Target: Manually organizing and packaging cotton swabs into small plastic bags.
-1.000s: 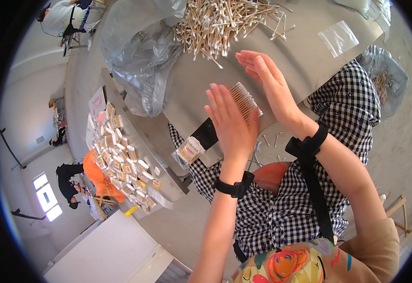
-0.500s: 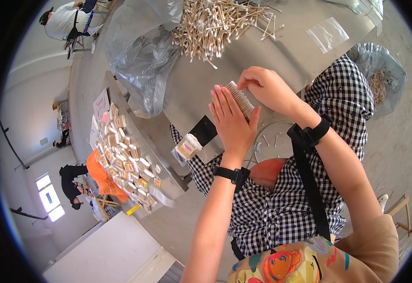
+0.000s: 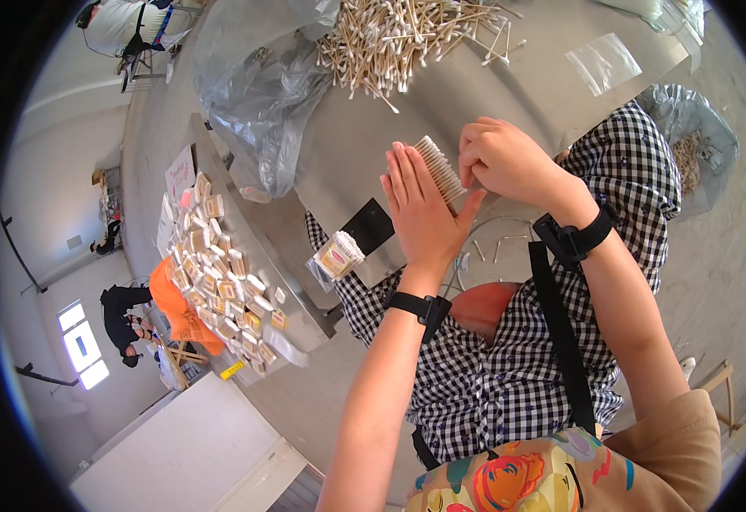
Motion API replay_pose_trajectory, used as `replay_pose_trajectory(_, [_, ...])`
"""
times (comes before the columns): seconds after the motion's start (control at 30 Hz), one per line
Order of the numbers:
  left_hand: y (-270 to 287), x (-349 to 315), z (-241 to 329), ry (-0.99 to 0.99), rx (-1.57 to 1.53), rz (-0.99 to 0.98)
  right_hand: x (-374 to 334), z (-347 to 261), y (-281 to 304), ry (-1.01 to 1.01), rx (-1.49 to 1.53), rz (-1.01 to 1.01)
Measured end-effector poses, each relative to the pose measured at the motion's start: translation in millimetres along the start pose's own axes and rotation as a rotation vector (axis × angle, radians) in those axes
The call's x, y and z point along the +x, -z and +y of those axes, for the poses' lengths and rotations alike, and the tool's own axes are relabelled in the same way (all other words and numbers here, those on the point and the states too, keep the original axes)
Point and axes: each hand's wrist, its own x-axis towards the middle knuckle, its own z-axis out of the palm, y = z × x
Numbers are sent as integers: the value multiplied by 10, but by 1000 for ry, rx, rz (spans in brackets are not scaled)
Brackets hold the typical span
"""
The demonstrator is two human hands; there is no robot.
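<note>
A neat row of cotton swabs (image 3: 441,170) lies on the grey metal table (image 3: 509,102), tips lined up. Flat along the row's left side rests my left hand (image 3: 424,209), fingers straight and together, thumb spread toward the near end. Just right of the row is my right hand (image 3: 509,160), its fingers curled in with thumb and index close together; whatever may be between them is hidden. Beyond both hands spreads a big loose pile of cotton swabs (image 3: 407,43). A packed bundle of swabs (image 3: 339,256) with a yellow label stands beside a black pad (image 3: 368,226), left of my left wrist.
A clear plastic bag (image 3: 262,111) slumps at the table's left edge. Many packed swab bundles (image 3: 219,282) cover a side table. A flat clear pouch (image 3: 603,64) lies at right, above a lined bin (image 3: 697,154). Other people sit far left.
My right hand has moved right, off the far end of the swab row, and its fingers have curled in more. My left hand stays flat along the row. The view has shifted slightly.
</note>
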Motion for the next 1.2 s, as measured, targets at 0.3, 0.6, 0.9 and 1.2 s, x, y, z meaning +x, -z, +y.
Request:
replay_pose_trajectory(0.3, [9,8,9,6,19,-10,3,-3,-10,7,-34,3])
replay_pose_trajectory(0.6, [0,12,11,9,25,-9,0,25,-34,28,-30,17])
replay_pose_trajectory(0.9, [12,9,13,8,8,-4,0,22,-37,18,-40,29])
replay_pose_trajectory(1.2, [8,11,18,11,-1,2,-4,42,-34,36,-54,9])
